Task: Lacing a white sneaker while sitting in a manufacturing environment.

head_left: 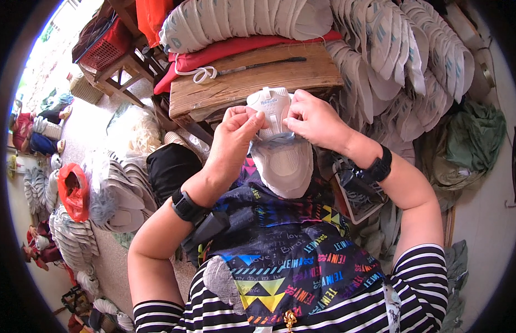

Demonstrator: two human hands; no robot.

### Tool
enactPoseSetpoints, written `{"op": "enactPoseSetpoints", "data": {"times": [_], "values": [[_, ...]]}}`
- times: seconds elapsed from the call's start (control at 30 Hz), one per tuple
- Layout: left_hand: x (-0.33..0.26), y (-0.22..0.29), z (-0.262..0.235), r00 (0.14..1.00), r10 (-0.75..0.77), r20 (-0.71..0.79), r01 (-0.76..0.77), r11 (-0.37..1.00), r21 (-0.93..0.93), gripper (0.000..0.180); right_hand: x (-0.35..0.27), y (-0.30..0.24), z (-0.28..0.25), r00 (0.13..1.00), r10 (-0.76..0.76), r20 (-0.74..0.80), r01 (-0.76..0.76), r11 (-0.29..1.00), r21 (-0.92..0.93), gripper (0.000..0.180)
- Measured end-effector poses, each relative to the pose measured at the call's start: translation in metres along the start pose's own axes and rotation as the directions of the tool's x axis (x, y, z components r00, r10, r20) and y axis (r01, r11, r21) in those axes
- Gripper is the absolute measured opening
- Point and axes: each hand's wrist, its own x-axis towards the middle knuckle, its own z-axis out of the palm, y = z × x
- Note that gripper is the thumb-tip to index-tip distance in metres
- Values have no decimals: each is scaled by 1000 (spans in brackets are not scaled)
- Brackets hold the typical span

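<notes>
Above my lap, a white shoe upper point(282, 166) is held between both hands, its tongue end pointing away from me and its rounded toe toward me. My left hand point(236, 126) pinches the left edge near the opening, thumb against the fingers. On the opposite edge, my right hand point(314, 121) has its fingers closed in a similar pinch. Thin bluish-grey material shows across the upper between the hands; its kind is unclear. Beneath it lies a dark printed apron point(291, 261).
Just beyond my hands stands a wooden bench point(241, 86) bearing a thin dark stick point(263, 65), white cord point(197, 73) and red cloth point(230, 54). Shoe uppers point(247, 23) are stacked behind. More hang right point(380, 50). An orange-red bag point(74, 191) sits left.
</notes>
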Motion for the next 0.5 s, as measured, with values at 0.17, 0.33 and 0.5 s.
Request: {"op": "enactPoseSetpoints", "data": {"times": [0.17, 0.33, 0.5], "values": [[-2, 76, -7, 885, 466, 3, -459, 871, 177, 20, -3, -52, -41, 996, -84, 18, 75, 951, 302, 15], [16, 73, -4, 833, 550, -56, -536, 828, 166, 20, 4, -67, -48, 972, -219, 82, 108, 732, 673, 15], [26, 54, -5, 990, -13, 143, 56, 951, -305, 22, 4, -67, -44, 939, -170, 299, -130, 627, 768, 20]]}}
